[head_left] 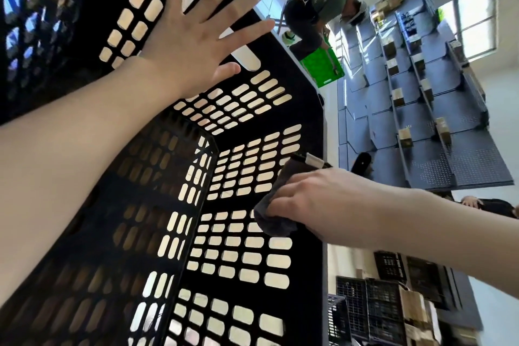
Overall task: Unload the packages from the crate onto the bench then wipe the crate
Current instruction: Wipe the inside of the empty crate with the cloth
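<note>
I see the black slotted crate (pixel 311 275) filling my view, its open interior facing me. My left hand (pixel 191 45) lies flat against one inner wall, fingers (pixel 238 0) spread wide and straight, holding nothing. My right hand (pixel 317 199) reaches in over the rim, its fingers (pixel 283 202) curled around a dark grey cloth (pixel 273 222), which is pressed onto the adjacent slotted wall, near the rim. The cloth bunches out below and above the knuckles. Beyond the crate, a person bends over a green crate (pixel 323 64) beside grey shelving (pixel 421 121) carrying small boxes.
</note>
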